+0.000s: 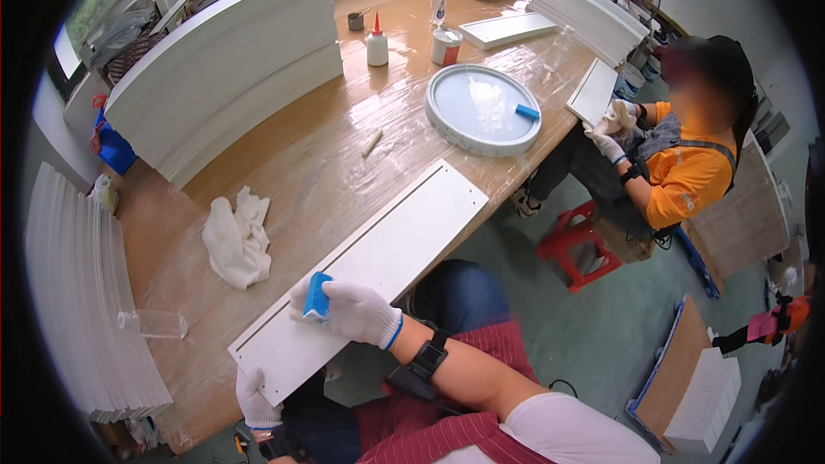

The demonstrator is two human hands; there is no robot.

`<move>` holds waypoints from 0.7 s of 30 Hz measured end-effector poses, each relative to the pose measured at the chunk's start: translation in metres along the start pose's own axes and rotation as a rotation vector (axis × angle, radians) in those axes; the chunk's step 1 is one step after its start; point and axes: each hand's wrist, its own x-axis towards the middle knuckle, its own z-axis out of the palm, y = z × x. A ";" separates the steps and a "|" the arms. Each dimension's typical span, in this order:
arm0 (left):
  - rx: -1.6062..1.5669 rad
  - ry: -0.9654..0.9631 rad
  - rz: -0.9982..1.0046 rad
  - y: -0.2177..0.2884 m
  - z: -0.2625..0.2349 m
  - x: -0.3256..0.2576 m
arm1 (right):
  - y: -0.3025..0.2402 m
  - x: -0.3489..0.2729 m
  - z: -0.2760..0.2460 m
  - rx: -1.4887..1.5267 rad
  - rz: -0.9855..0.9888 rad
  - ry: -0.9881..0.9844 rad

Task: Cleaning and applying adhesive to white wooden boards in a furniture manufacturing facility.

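A long white board [378,253] with a groove along its far edge and small holes at its ends lies slantwise on the table, partly over its front edge. My right hand [359,313], in a white glove, is closed around a small blue block [317,296] above the board's left half. Whether the block touches the board I cannot tell. My gloved left hand [256,402] grips the board's near left corner, its thumb along the end; the fingers beneath are hidden. A crumpled white cloth [237,239] lies beyond the board.
A round lid [438,120] holds white paste and another blue piece [527,112]. Nearby stand a glue bottle [377,47] and a tin [446,48]. White boards [232,60] are stacked at the back left. A clear bottle [155,324] lies left. A co-worker [687,155] sits right, holding a board.
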 end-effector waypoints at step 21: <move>0.263 -0.143 -0.267 -0.033 0.028 0.085 | -0.156 -0.319 0.004 -0.010 -0.990 0.296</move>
